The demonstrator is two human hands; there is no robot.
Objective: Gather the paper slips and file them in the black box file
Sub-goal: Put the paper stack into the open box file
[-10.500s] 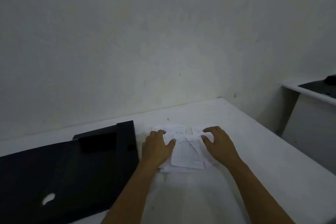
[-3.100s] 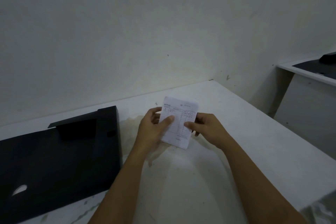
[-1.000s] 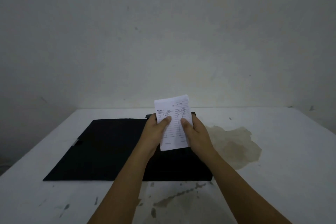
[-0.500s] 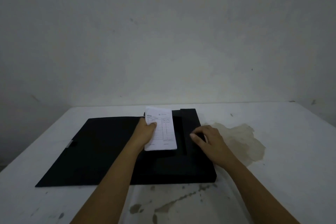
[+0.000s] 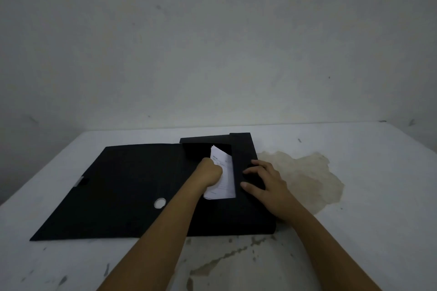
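Filing nearly done: slips going into the box

Spreading across the white bench [image 5: 354,231], the black box file [image 5: 123,191] lies open, lid flat to the left. Its tray holds the paper slips [image 5: 224,177], gathered in one stack, none visible loose elsewhere. The left hand [image 5: 210,175] is clamped on them; the right hand [image 5: 269,184], fingers spread, presses the tray's side wall. Left, by my judgement: release, close the lid.

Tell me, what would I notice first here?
A big black box file lies open in the middle of the white table. The left hand holds white paper slips in the file, the right hand rests on its side wall. A brownish stain spreads right of it.
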